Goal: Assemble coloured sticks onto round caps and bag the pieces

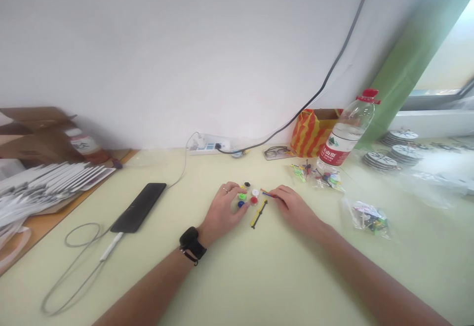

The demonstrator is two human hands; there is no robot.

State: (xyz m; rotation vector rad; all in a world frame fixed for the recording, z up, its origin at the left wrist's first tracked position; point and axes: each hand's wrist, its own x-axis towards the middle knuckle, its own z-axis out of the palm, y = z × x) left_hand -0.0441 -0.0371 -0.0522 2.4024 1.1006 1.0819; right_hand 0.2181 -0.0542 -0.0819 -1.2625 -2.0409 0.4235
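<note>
The thumb and fingers of a left hand (224, 211) are parted in a loose curve around the near-left side of six small, round plastic pieces (254, 200): one each of red, white, green, blue, black and partly hidden yellow. Whether the fingertips touch any is unclear. At three o'clock from this cluster, a right hand (294, 207) pinches a thin blue-and-orange plastic stick bundle (269, 195), its tips pointing toward the pieces; the count is too small to tell. At five o'clock, between the hands, lies a slim yellow-and-black plastic stick piece (259, 214).

Both hands rest low, palms down; the left forearm enters from seven o'clock, wearing one black watch (192, 242), and the right from four.

Farther out on the pale green table (237, 286), one black phone (138, 207) lies at nine o'clock, one clear red-capped bottle (342, 136) stands at two, and one clear bag of coloured parts (370, 217) lies just past three.
</note>
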